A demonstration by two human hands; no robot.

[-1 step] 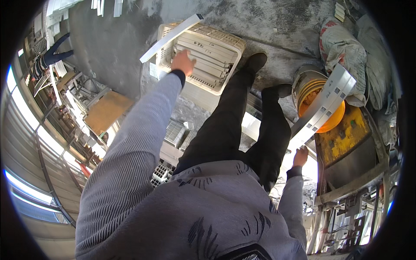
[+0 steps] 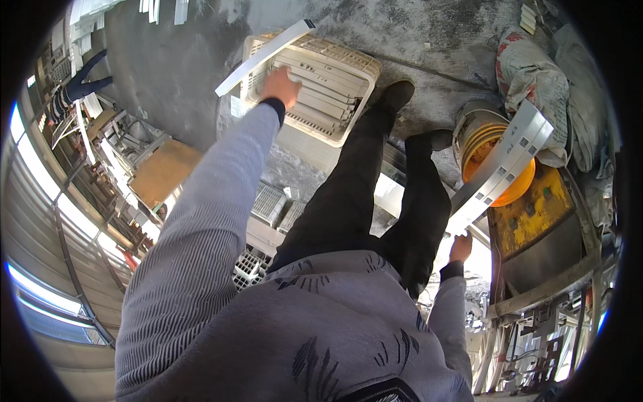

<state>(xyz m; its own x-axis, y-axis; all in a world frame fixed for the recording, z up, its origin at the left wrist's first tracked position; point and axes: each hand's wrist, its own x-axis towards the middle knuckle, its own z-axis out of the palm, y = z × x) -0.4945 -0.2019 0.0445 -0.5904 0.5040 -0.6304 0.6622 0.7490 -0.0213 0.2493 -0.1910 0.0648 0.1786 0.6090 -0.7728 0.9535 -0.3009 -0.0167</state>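
Note:
My left hand (image 2: 281,87) reaches over a cream plastic crate (image 2: 365,107) on the floor; its fingers are slightly blurred and look apart, with nothing seen in them. Inside the crate lie several long pale bars (image 2: 321,80) side by side. A silvery straight bar (image 2: 264,58) rests slantwise across the crate's left end, just beyond my left hand. Low on the right, my right hand (image 2: 461,248) is closed at the near end of a long metal profile (image 2: 502,161) with square cutouts. That profile slants up past an orange bucket (image 2: 519,184); my fingertips are partly hidden.
White sacks (image 2: 532,87) slump at the far right. A yellow-stained metal stand (image 2: 536,214) is beside the bucket. My legs stand between crate and bucket. Grey plastic baskets (image 2: 268,204) lie near my left leg. Another person (image 2: 80,87) is at the far left.
My left hand has shifted slightly up over the crate. My right hand and the metal profile have barely moved.

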